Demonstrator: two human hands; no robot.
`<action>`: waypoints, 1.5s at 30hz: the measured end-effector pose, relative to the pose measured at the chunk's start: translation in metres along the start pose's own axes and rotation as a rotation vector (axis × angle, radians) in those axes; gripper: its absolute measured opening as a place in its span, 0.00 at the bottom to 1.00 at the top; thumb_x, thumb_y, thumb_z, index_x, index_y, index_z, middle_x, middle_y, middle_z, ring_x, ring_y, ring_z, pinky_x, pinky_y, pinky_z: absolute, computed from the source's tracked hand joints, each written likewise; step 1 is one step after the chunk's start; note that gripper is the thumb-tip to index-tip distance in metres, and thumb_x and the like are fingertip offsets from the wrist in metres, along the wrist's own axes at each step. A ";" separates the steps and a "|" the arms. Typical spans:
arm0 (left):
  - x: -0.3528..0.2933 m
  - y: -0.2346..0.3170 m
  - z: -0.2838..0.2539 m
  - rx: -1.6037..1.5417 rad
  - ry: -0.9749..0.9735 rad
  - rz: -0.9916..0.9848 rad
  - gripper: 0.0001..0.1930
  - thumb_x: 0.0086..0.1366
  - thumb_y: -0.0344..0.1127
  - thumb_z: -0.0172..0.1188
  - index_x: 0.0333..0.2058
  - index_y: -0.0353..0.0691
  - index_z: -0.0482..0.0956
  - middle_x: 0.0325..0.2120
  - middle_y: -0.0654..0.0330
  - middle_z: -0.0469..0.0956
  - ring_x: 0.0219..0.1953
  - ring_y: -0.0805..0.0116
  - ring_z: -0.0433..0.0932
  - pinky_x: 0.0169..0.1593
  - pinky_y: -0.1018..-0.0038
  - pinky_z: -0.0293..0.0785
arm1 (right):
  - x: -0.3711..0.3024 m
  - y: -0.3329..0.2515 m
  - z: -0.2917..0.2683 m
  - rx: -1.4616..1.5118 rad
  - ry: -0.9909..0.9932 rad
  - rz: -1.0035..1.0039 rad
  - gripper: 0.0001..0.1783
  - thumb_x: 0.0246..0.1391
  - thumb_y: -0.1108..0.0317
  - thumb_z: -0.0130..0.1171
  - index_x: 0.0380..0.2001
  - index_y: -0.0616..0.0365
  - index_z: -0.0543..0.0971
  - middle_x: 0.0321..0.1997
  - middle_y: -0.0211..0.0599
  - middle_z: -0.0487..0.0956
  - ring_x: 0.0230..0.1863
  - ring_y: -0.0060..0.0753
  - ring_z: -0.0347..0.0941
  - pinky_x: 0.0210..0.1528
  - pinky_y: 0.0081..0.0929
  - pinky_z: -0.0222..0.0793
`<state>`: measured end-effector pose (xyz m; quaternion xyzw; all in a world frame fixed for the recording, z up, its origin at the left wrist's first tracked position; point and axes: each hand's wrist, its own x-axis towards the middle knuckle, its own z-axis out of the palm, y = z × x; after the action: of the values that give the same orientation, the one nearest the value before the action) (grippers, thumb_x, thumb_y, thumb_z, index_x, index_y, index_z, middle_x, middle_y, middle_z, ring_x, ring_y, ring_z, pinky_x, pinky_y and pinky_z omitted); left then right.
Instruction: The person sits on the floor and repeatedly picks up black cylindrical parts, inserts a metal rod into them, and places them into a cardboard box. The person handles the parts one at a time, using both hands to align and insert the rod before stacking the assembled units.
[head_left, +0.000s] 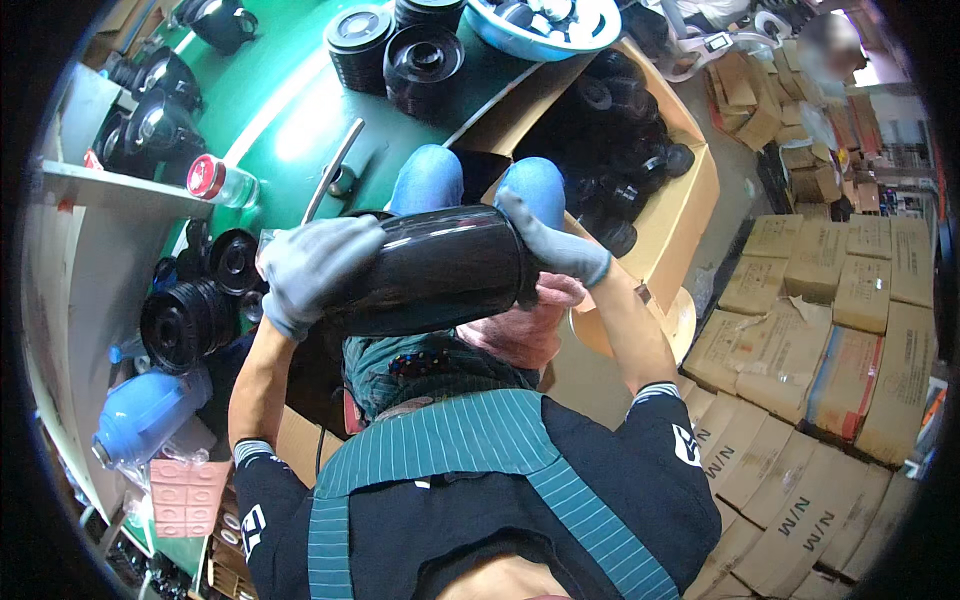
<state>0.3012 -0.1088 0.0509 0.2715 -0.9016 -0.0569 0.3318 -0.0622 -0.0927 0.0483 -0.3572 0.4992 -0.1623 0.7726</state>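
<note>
A glossy black cylinder, perhaps the body of a container, lies sideways across my lap between my two grey-gloved hands. My left hand is closed over its left end, slightly smeared by motion. At the right end my right hand grips the rim, the thumb side on top. A pink cloth hangs just below that end, near my right fingers. Part of the cylinder's left end is hidden by my left glove.
A cardboard box full of black parts stands ahead right. On the green table are stacked black lids, a light-blue basin, a metal rod and a red-lidded jar. Cartons pile up at right.
</note>
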 end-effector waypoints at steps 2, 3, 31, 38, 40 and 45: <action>-0.016 -0.008 0.005 -0.310 0.163 -0.315 0.20 0.64 0.41 0.66 0.49 0.33 0.88 0.41 0.50 0.90 0.44 0.56 0.90 0.51 0.64 0.84 | -0.010 0.001 -0.001 -0.123 0.110 0.046 0.59 0.65 0.19 0.45 0.75 0.65 0.62 0.68 0.57 0.74 0.70 0.49 0.73 0.72 0.46 0.70; -0.035 -0.014 0.011 -0.325 0.136 -0.498 0.20 0.64 0.41 0.67 0.50 0.33 0.87 0.43 0.51 0.89 0.45 0.60 0.89 0.53 0.66 0.83 | -0.017 -0.002 0.003 -0.236 0.158 -0.069 0.63 0.61 0.16 0.44 0.76 0.64 0.61 0.70 0.59 0.73 0.71 0.52 0.72 0.73 0.46 0.68; -0.015 -0.001 0.014 -0.390 0.051 -0.398 0.22 0.65 0.37 0.63 0.56 0.37 0.86 0.49 0.54 0.88 0.51 0.57 0.88 0.57 0.62 0.84 | -0.010 0.027 0.042 0.265 0.130 -0.312 0.41 0.81 0.38 0.33 0.77 0.63 0.64 0.77 0.48 0.70 0.77 0.33 0.66 0.81 0.31 0.56; -0.031 0.010 0.034 -0.707 0.145 -0.672 0.26 0.66 0.46 0.65 0.57 0.34 0.85 0.51 0.52 0.88 0.50 0.59 0.88 0.57 0.63 0.82 | -0.007 0.018 0.068 0.060 0.178 -0.890 0.46 0.80 0.39 0.36 0.83 0.65 0.44 0.88 0.52 0.45 0.88 0.47 0.40 0.86 0.41 0.36; 0.006 0.016 -0.003 -0.065 -0.045 -0.169 0.28 0.61 0.44 0.67 0.59 0.38 0.84 0.50 0.49 0.87 0.47 0.52 0.89 0.53 0.61 0.83 | 0.015 0.035 0.032 0.552 -0.104 -0.451 0.31 0.83 0.55 0.35 0.80 0.60 0.58 0.80 0.42 0.65 0.78 0.35 0.62 0.84 0.32 0.48; -0.018 0.041 0.046 -0.035 0.123 -0.173 0.27 0.56 0.36 0.73 0.56 0.36 0.85 0.48 0.47 0.88 0.46 0.50 0.89 0.49 0.60 0.86 | 0.016 0.027 -0.010 -0.046 0.194 -0.650 0.33 0.76 0.51 0.49 0.73 0.64 0.70 0.69 0.44 0.78 0.69 0.38 0.75 0.76 0.35 0.65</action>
<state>0.2658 -0.0683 0.0165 0.3454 -0.8515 -0.0842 0.3853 -0.0670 -0.0876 0.0156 -0.4978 0.4338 -0.4219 0.6213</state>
